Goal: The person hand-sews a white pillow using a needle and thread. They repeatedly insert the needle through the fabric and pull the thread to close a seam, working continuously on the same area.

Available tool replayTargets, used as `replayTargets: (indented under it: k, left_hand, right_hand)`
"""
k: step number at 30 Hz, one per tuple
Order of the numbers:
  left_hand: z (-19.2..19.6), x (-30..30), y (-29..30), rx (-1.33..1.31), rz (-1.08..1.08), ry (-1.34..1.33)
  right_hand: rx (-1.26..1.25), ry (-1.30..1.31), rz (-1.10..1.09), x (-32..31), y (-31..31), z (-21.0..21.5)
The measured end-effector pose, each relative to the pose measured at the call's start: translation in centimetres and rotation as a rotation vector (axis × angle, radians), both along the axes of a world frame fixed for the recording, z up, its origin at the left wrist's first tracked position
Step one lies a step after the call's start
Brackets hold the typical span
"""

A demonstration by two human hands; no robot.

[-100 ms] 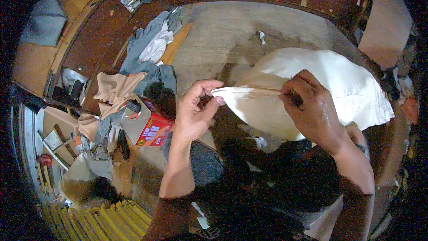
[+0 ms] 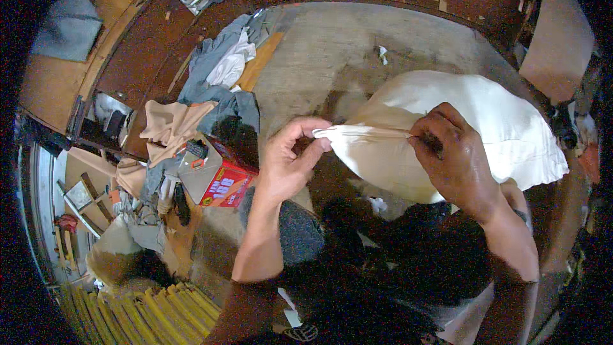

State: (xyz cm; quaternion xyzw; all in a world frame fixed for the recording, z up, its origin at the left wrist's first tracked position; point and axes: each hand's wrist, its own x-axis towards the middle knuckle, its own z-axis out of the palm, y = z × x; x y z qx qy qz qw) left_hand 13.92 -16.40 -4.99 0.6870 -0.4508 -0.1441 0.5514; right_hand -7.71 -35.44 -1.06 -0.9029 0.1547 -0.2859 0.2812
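Note:
A plump white cushion (image 2: 504, 124), cloth-covered and brightly lit on its right side, lies across my lap and the space in front of me. My left hand (image 2: 292, 156) pinches its narrow left corner between thumb and forefinger. Farther along the same edge, my right hand (image 2: 452, 153) pinches the cloth with its fingertips, and a straight fold runs taut between the two hands. Whether the right fingertips also hold something small cannot be made out. The cushion's lower right part is hidden behind my right hand and forearm.
Left of me stands a red and white box (image 2: 223, 179) with a dark object on its lid and beige cloth (image 2: 171, 124) behind it. Grey and white garments (image 2: 230, 67) lie on the floor beyond. Yellow ribbed material (image 2: 143, 316) fills the lower left. A tan board (image 2: 559, 38) leans at right.
The whole view has shifted slightly, so everything appears a little farther right. Both hands keep their pinch on the cushion's edge.

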Motion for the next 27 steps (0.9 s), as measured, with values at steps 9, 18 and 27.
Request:
replayTargets:
  k: [9,18,27]
  left_hand:
    - [0.4,-1.1,-0.4,-0.157,0.038,0.143]
    - [0.2,-1.7,-0.7,-0.335,-0.047,0.474]
    - [-0.9,-2.6,-1.3,-0.262,0.014,0.415]
  right_hand:
    - [0.027,-0.025,0.052,0.2,0.0,-0.3]
    - [-0.214,-0.078,0.086,0.5,0.4,-0.6]
    - [-0.049,-0.011,0.116,0.0,-0.4,0.7]
